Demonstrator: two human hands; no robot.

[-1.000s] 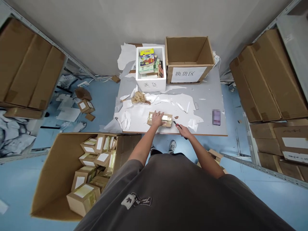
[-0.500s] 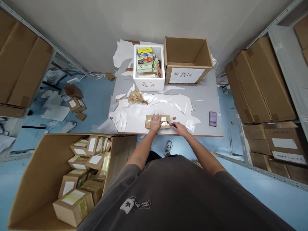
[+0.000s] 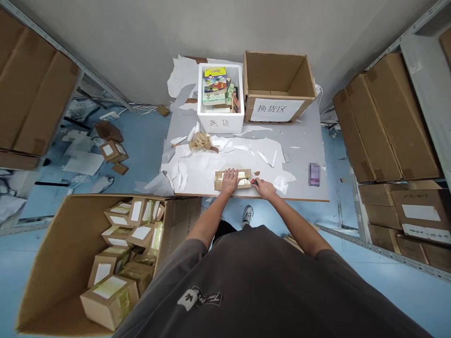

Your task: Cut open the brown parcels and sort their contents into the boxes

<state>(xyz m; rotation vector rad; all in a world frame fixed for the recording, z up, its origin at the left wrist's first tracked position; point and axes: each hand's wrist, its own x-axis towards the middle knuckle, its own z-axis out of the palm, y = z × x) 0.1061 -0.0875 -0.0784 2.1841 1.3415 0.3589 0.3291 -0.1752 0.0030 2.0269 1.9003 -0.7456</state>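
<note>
A small taped cardboard box [image 3: 218, 181] with a white label lies near the front edge of the table. My left hand [image 3: 229, 182] rests flat on top of it, fingers spread and pointing away from me. At the box's right end, my right hand [image 3: 265, 188] is closed around a red and black utility knife [image 3: 253, 181]. Its tip is at the box's top near that end; whether the blade is in the tape is too small to tell. A scrap of brown cardboard [image 3: 257, 173] lies just beyond the knife.
At the table's back stand a white foam box [image 3: 220, 123] of books and small boxes, and a large labelled carton [image 3: 276, 111]. Torn paper and crumpled brown tape [image 3: 200, 141] litter the tabletop. A phone [image 3: 314, 174] lies right. A big carton [image 3: 45, 263] of parcels stands left.
The view has shifted slightly. The knife's angle at the box's right end has changed a little with my right hand. My left hand stays on the box.
</note>
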